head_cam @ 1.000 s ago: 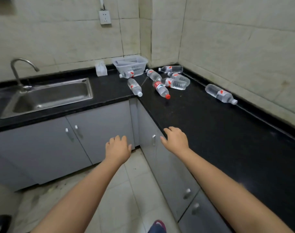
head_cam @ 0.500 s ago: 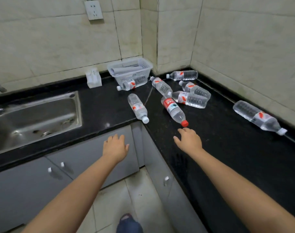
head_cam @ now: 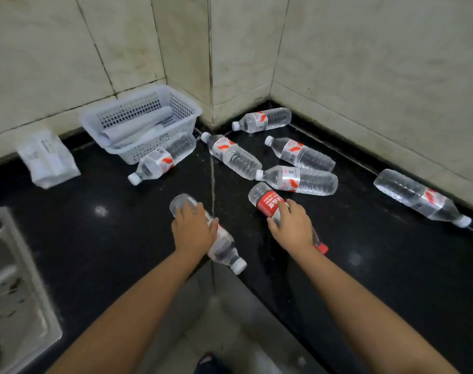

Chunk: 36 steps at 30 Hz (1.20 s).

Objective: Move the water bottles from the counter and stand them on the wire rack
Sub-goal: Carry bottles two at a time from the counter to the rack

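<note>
Left hand [head_cam: 192, 231] fingers grasp a clear bottle [head_cam: 224, 247] lying on the table [head_cam: 95, 238]; right hand [head_cam: 291, 228] fingers grasp the red-capped bottle [head_cam: 265, 201].

A: What can't be made out here?
B: The left hand [head_cam: 192, 228] covers the middle of a white-capped bottle [head_cam: 224, 249], hiding its label. The right hand [head_cam: 292, 228] hides the neck of the red-label bottle [head_cam: 267, 202].
A: Anything cut off?
B: The sink [head_cam: 11, 292] runs off the left edge, blurred. Print on the white packet [head_cam: 48, 159] is unreadable, and a shoe [head_cam: 211, 363] is clipped by the near edge
</note>
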Motion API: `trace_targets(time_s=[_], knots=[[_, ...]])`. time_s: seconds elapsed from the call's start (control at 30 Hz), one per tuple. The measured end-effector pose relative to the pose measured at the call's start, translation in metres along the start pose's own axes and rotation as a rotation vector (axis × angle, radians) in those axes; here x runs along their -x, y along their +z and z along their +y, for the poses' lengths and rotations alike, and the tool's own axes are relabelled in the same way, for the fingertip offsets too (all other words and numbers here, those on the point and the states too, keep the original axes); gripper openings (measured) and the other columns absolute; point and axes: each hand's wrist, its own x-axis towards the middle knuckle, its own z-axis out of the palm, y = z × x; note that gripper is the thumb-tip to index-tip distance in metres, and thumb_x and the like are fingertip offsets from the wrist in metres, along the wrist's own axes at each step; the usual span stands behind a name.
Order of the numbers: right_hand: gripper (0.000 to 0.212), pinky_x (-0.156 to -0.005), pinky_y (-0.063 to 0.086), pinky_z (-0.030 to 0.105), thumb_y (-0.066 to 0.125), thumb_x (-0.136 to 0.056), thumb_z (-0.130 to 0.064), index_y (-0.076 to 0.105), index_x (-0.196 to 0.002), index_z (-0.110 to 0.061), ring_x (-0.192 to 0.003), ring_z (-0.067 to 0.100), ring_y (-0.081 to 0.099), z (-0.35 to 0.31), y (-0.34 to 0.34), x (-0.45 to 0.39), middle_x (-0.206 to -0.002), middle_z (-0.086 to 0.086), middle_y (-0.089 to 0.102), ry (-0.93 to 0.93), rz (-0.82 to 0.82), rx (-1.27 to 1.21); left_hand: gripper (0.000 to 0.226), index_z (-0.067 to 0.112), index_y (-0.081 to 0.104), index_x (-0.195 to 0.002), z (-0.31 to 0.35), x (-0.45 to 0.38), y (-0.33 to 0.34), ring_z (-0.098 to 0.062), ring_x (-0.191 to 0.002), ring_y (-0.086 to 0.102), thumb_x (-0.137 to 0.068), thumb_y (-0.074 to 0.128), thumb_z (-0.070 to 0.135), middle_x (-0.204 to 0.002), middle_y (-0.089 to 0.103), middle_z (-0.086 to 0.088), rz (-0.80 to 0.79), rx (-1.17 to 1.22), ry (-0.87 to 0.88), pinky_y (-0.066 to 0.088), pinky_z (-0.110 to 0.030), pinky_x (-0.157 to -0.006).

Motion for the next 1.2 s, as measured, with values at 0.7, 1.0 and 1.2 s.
trace_targets(time_s=[0.7,1.0,1.2], knots=[[0.051,-0.114,-0.004,0.051,0.055,-0.082,-0.011,0.045,-0.13,-0.024,-0.143,0.02,0.014,0.04,-0.012,-0.006,-0.143,-0.003,0.039,-0.502,-0.59,0.211,0.109,0.003,0.018,-0.144,-0.04,-0.066,-0.007,-0.01,-0.137,0.004,-0.051,0.053,0.047,-0.154,0.008,-0.013,-0.437,0.178,0.513,0.014,-0.026,-0.116],[0.074,-0.105,0.033,0.046,0.067,-0.08,-0.032,0.026,-0.139,-0.012,-0.129,0.041,0.027,0.037,0.004,0.009,-0.143,0.019,0.023,0.457,-0.083,-0.296,0.073,0.003,0.035,-0.132,-0.031,-0.045,0.001,-0.036,-0.114,0.046,-0.074,0.071,0.03,-0.125,0.047,-0.02,-0.246,-0.064,0.232,0.041,-0.04,-0.095],[0.073,-0.101,0.036,0.045,0.065,-0.079,-0.024,0.025,-0.139,-0.019,-0.128,0.037,0.027,0.028,0.007,0.011,-0.147,0.014,0.017,0.178,-0.201,-0.056,0.059,0.014,0.039,-0.137,-0.034,-0.048,-0.015,-0.02,-0.133,0.038,-0.083,0.06,0.008,-0.142,0.044,-0.003,-0.494,-0.216,0.798,0.026,-0.031,-0.114]])
